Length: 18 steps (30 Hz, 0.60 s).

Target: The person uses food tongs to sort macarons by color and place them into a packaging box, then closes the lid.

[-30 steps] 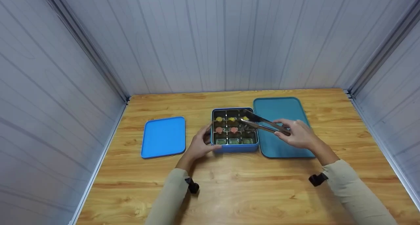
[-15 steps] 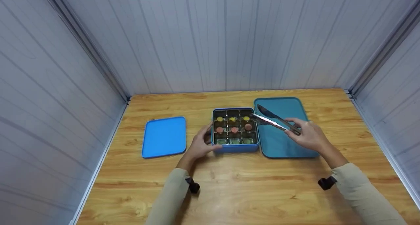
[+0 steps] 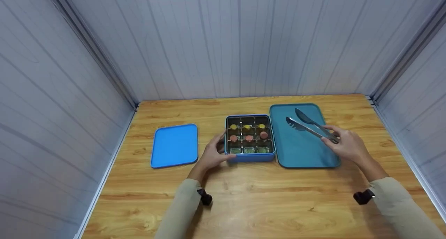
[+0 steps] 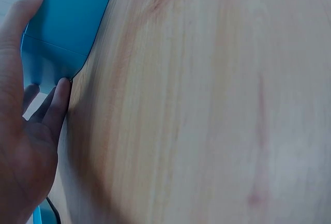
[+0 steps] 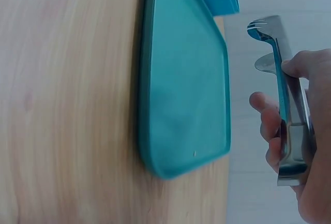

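Observation:
A blue box [image 3: 249, 157] stands mid-table, with a clear divider of several compartments inside. Small round yellow pieces [image 3: 246, 126] lie along its back row and reddish ones [image 3: 249, 138] along the middle; the front row shows something greenish [image 3: 249, 150]. My left hand [image 3: 212, 154] holds the box's front left corner, thumb along the front, other fingers on the left side. Over the teal tray [image 3: 294, 155], my right hand [image 3: 348, 145] grips metal tongs [image 3: 308, 125] near their hinged end. One tong head is toothed like a fork, the other smooth; nothing sits between them.
To the left, a flat bright blue lid-like tray [image 3: 175, 145] lies on the wooden table [image 3: 251, 200]. The teal tray sits close against the box's right side. Pale panel walls [image 3: 237, 44] enclose the back and both sides.
The right hand has drawn the tongs rightward, out of the box and over the teal tray. A reddish piece now shows in the middle row's right compartment. The left hand has stayed put.

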Motion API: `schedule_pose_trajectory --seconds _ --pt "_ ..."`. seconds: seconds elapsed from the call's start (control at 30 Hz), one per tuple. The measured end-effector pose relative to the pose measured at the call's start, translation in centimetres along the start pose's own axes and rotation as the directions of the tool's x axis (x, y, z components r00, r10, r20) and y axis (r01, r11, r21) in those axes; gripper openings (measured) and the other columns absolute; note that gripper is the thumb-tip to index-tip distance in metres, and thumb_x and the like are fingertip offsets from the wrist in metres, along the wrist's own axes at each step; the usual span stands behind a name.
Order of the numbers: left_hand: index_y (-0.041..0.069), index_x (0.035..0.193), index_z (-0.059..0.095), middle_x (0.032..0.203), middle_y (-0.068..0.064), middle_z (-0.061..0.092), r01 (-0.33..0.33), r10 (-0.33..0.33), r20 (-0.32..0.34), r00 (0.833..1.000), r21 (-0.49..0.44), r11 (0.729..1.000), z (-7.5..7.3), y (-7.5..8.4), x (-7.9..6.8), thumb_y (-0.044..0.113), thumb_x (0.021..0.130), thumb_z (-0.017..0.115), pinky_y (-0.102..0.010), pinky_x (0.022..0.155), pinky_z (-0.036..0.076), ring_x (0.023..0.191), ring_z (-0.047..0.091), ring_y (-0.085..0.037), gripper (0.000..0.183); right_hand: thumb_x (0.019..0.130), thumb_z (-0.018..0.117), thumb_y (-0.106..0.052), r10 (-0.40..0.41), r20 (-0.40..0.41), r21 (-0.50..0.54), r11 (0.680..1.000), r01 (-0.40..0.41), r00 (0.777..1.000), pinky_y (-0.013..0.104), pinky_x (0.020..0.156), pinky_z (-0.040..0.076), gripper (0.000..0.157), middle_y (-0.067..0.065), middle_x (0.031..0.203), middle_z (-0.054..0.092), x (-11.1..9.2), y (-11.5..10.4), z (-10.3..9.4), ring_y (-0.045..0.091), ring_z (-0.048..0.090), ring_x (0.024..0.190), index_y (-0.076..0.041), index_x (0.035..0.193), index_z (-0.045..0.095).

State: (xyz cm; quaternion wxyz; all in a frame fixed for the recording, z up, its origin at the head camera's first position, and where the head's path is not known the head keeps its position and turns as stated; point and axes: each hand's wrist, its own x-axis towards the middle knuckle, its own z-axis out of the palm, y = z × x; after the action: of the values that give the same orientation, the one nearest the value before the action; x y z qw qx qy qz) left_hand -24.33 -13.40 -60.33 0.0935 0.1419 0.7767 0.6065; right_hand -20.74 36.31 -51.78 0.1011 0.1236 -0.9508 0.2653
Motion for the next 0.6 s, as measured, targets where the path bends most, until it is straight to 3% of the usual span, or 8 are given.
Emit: schedule_pose_trajectory --seconds 0.2,0.43,0.6 --pt "0.016 0.18 0.03 0.172 -0.022 0.052 -0.005 0.005 -0.009 1.0 0.015 1.0 0.0 0.0 -0.1 0.018 0.09 0.098 -0.052 0.125 0.056 0.153 0.061 -0.04 0.113 0.105 0.08 -0.02 0.054 0.007 0.002 0.999 -0.054 0.998 0.026 0.051 0.038 0.044 0.029 0.098 0.083 -0.8 2.3 -1.0 0.007 0.056 0.062 -0.002 0.145 0.071" --pt "0.018 0.18 0.03 0.176 -0.02 0.049 0.013 -0.013 -0.009 1.0 0.013 1.0 0.1 -0.3 0.1 0.02 0.09 0.098 -0.048 0.125 0.057 0.155 0.059 -0.039 0.113 0.109 0.076 -0.026 0.123 -0.012 -0.011 0.992 -0.124 0.992 0.028 0.05 0.037 0.048 0.036 0.101 0.081 -1.3 4.6 -2.0 0.01 0.052 0.056 0.002 0.147 0.068" --pt "0.019 0.18 0.031 0.176 -0.019 0.049 0.018 -0.018 -0.017 1.0 0.011 1.0 0.2 -0.4 0.1 0.018 0.09 0.098 -0.05 0.125 0.056 0.156 0.059 -0.039 0.113 0.109 0.075 -0.028 0.147 -0.036 -0.003 0.989 -0.147 0.988 0.028 0.048 0.035 0.05 0.031 0.092 0.08 -1.4 5.7 -2.6 0.007 0.047 0.052 0.003 0.148 0.067"
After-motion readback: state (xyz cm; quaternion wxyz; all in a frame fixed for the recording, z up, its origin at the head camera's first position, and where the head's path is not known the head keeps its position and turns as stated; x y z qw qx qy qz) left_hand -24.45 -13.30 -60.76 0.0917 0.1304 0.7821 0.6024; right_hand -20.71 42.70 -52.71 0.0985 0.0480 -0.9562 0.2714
